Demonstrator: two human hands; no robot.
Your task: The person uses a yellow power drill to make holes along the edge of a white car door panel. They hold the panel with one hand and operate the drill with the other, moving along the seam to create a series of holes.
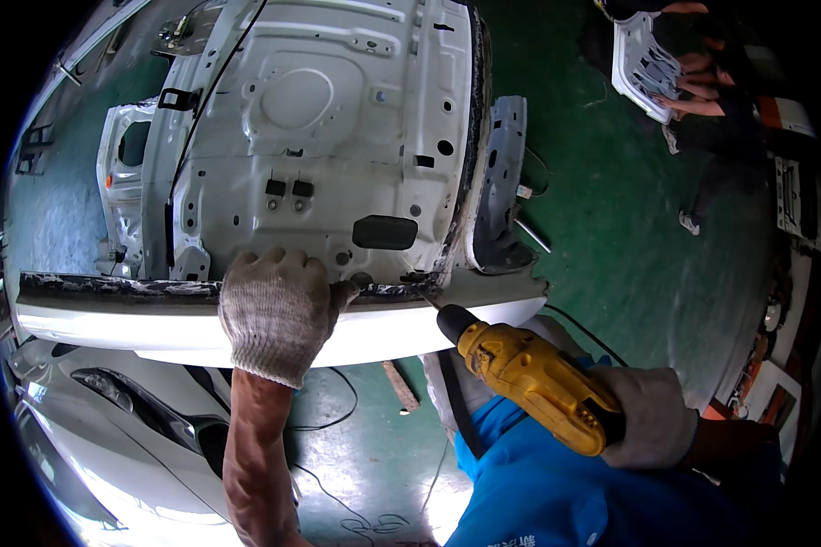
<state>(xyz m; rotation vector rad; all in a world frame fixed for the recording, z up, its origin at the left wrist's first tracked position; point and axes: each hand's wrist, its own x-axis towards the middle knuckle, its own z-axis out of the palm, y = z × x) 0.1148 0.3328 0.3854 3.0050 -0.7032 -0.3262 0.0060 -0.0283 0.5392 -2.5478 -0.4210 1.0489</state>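
Note:
In front of me stands a bare white car body section (274,205), with holes and pressed ribs in its sheet metal. A glossy white panel (383,337) runs along its near edge, and a dark, scraped strip (128,289) lies along the seam. My left hand (278,314), in a knitted work glove, is closed over this edge; its fingertips are partly hidden. The gloved right hand (652,415) grips a yellow power drill (529,369) with a black chuck. Its thin bit points up-left at the seam's right end; whether it touches the metal I cannot tell.
A silver-white car (128,438) stands close at lower left. Cables (374,524) and a brown stick (400,387) lie on the green floor (602,237). At upper right, people handle a white door shell (643,68). Parts line the right side.

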